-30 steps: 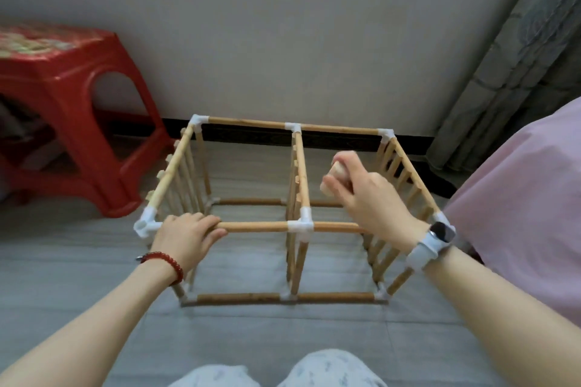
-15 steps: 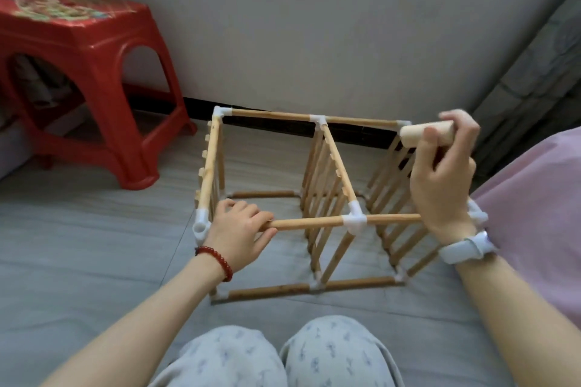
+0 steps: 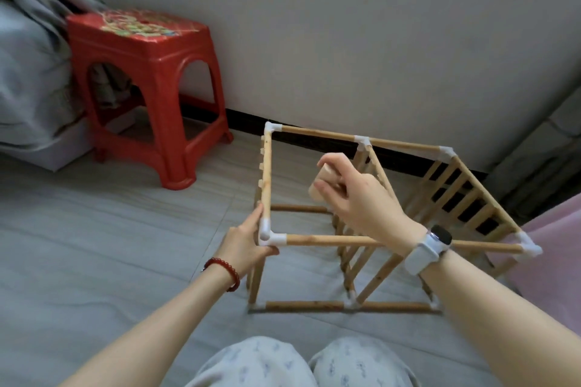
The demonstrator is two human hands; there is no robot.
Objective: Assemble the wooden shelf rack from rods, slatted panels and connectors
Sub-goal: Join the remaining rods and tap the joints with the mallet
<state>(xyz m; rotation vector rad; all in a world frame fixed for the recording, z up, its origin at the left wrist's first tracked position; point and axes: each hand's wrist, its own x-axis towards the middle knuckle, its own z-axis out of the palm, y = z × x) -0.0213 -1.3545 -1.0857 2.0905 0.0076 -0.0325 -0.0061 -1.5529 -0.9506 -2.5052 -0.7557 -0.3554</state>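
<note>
- your left hand [image 3: 248, 243] grips the near left corner of the rack [image 3: 371, 223], fingers curled round the white connector [image 3: 269, 234] and the post under it.
- your right hand [image 3: 355, 195] is curled round a short wooden block [image 3: 323, 183], held above the left bay, apart from the frame. i take it for a tapping block, but that is a guess.
- the rack stands on the floor [image 3: 125, 245] between your knees and the wall, its open frame upward, with slatted panels at the left, middle and right.
- the rods [image 3: 333, 240] look thin and light; the whole frame should lift easily but will likely twist if you pull on one rod alone.
- the joints are push-fit plastic, so they could slip out under a sideways tug. hold at the corners, close to a connector, as your left hand does.
- the wood is probably stiff yet could snap mid-span; press or tap along a rod's axis, over a joint, not across the middle.
- the slats [image 3: 465, 195] on the right panel are slender; avoid gripping them.
- a red stool [image 3: 147, 88] stands well to the left, by the wall.
</note>
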